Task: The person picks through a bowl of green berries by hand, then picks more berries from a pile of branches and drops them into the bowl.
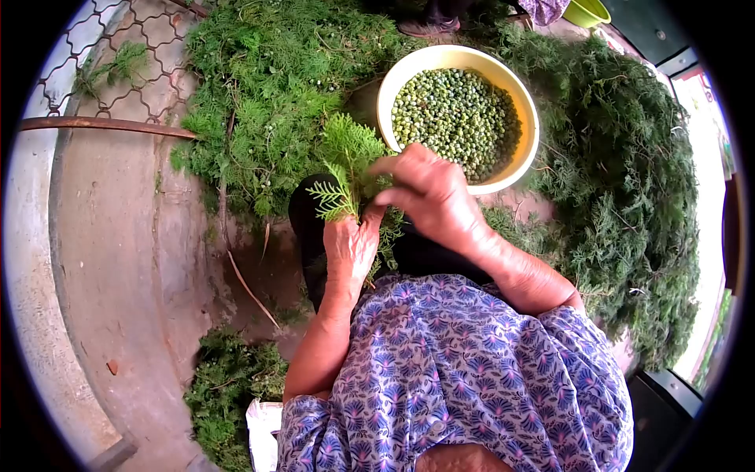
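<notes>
My left hand is closed around the lower stems of a leafy evergreen sprig, which points up and away from me above my lap. At the right side of the sprig, my right hand has its thumb and fingers curled in toward the foliage. Its fingertips are slightly blurred, so what they pinch cannot be made out. Just beyond the right hand stands a pale yellow tub, filled well up with small round green cones.
Cut evergreen branches lie heaped at the far left, with another large heap on the right. A smaller pile lies near my left elbow beside a white object. Another person's shoe and a yellow-green basin are at the top.
</notes>
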Demonstrator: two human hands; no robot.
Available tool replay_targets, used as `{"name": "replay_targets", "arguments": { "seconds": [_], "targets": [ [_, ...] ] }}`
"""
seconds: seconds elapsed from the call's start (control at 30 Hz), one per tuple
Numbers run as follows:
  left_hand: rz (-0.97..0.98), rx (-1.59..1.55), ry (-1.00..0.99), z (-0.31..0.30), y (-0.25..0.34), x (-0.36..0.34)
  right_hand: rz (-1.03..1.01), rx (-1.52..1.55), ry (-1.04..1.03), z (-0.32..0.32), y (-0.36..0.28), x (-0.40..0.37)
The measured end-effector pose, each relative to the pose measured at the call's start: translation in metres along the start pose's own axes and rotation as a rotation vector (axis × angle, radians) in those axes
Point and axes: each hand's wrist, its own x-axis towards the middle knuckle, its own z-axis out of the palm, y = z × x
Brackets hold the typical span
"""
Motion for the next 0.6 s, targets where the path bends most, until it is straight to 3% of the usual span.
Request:
{"name": "replay_targets", "arguments": {
  "seconds": [0.03,0.13,0.2,0.23,0.3,0.33,0.37,0.4,0.47,0.53,0.6],
  "targets": [
    [0.034,0.139,-0.027,0.001,-0.006,-0.002,-0.057,-0.098,0.042,0.006,-0.006,0.0],
    [0.028,0.018,0.043,0.006,-0.008,-0.002,0.062,-0.207,-0.129,0.011,-0.002,0.001],
    [0.033,-0.1,0.026,0.005,-0.005,-0.002,-0.055,-0.029,0.064,0.018,0.015,0.0],
    [0.038,-0.218,0.009,0.003,-0.002,-0.001,-0.01,0.488,0.175,0.032,0.029,-0.004],
    [-0.326,-0.28,-0.119,-0.01,0.015,-0.005,0.624,1.192,0.039,0.002,0.011,-0.001],
    [-0.479,-0.374,-0.162,-0.015,0.018,-0.002,0.606,1.28,0.118,-0.001,0.014,0.002],
    [-0.63,-0.466,-0.208,-0.02,0.018,0.0,0.66,1.312,0.234,-0.006,0.011,0.004],
    [-0.549,-0.545,-0.127,-0.017,0.018,-0.004,0.666,1.293,0.228,-0.009,0.01,0.007],
    [-0.587,-0.57,-0.132,-0.02,0.023,-0.003,0.674,1.275,0.225,-0.012,0.013,0.006],
    [-0.625,-0.584,-0.155,-0.021,0.024,-0.003,0.614,1.135,0.004,-0.008,0.024,0.001],
    [-0.608,-0.599,-0.168,-0.023,0.025,-0.003,0.423,0.758,-0.064,0.0,0.024,-0.002]
  ]
}}
